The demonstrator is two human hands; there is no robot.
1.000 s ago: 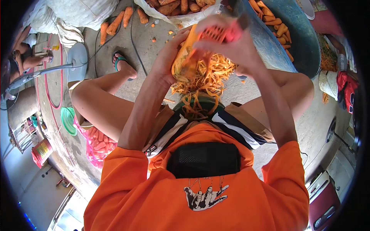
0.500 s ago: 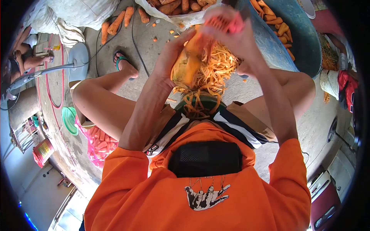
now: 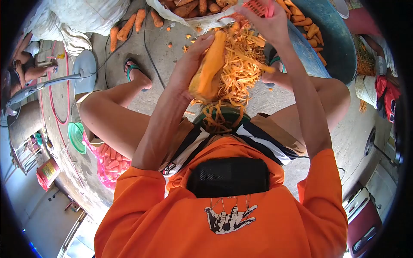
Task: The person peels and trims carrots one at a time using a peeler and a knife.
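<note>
My left hand (image 3: 187, 64) is wrapped around a thick carrot (image 3: 211, 60), holding it upright and slightly tilted. Much of its surface is smooth bright orange, while its lower end looks rougher and browner. Up and to the right, my right hand (image 3: 274, 29) grips a red peeler (image 3: 256, 7), which is apart from the carrot. A strip of peel hangs near the peeler. Below and between both hands lies a heap of carrot peelings (image 3: 243, 71), some of them draped over a dark green container (image 3: 245, 116) between my legs.
A white sack of unpeeled carrots (image 3: 198, 8) stands ahead. At the right is a blue tub (image 3: 340, 43) with peeled carrots. Loose carrots (image 3: 125, 30) and a cable lie on the floor. A pink bag of carrots (image 3: 109, 161), a green basket (image 3: 77, 137) and a fan (image 3: 86, 71) are left.
My right hand has moved up and away from the carrot with the peeler. The carrot's facing side now shows more smooth orange. My left hand stays in nearly the same place.
</note>
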